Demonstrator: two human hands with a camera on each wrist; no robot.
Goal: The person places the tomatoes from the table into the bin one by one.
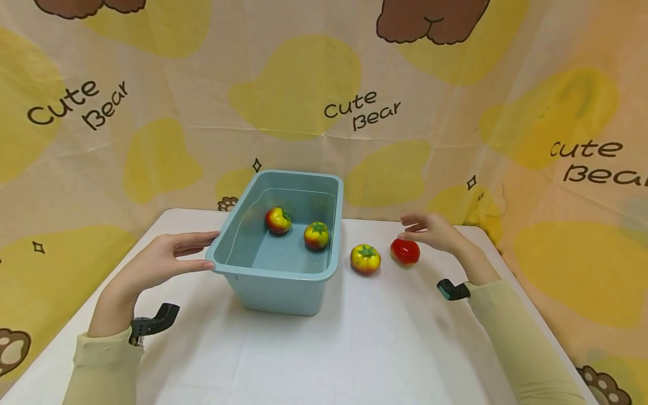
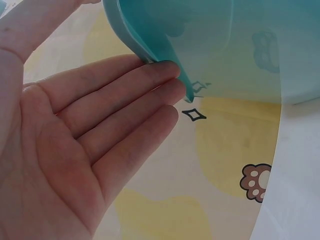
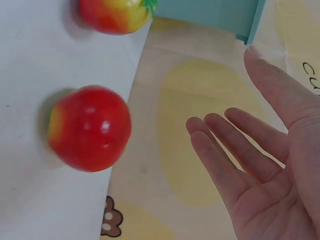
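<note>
A light blue plastic bin [image 1: 283, 295] stands on the white table. My left hand [image 1: 164, 261] is at its left side, straight fingertips and thumb against the rim; the left wrist view shows the flat fingers [image 2: 125, 100] beside that rim. Two yellow-and-red tomatoes with green tops lie inside the bin, one toward the back left [image 1: 278, 220] and one by the right wall [image 1: 316, 236]. Outside, right of the bin, sits another yellow tomato [image 1: 365, 259]. Beside it lies a red tomato [image 1: 405, 252]. My right hand [image 1: 430, 230] hovers just over the red tomato [image 3: 91, 128], fingers loosely extended, holding nothing.
A patterned cloth [image 1: 293, 95] with yellow patches and "Cute Bear" lettering hangs behind and at both sides of the white table [image 1: 374, 343]. Black camera mounts sit on the left wrist [image 1: 154, 323] and the right wrist [image 1: 452, 290].
</note>
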